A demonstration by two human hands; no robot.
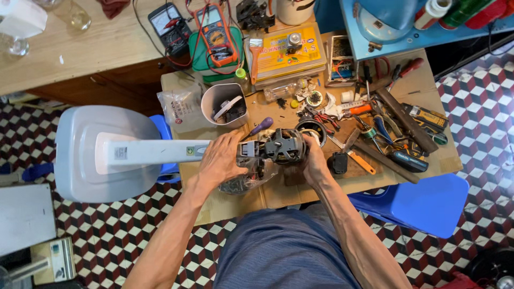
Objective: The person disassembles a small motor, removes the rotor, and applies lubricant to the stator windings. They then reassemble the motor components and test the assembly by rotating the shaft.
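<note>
1. Holding a dark motor unit [282, 145] at the top end of a white fan column [155, 152], I judge the step in hand to be repair work on the opened fan head, with the casing off.
2. Left hand [222, 159]: clasped over the column's top and the grey bracket beside the motor, fingers curled around it.
3. Right hand [313, 160]: gripping the motor's far side, thumb and fingers pressed to its dark housing.
4. Motor position: between my two hands, touching both, just above the near edge of the desk [278, 195].
5. Column and grey fan base [91, 155]: lying sideways, base hanging off the desk to my left.
6. Next move, as I judge it: calls for a steady left grip while the right frees itself for a tool.
7. Tools near: purple-handled screwdriver [261, 127] just beyond the motor; orange multimeter [216, 33] well apart at the back.
</note>
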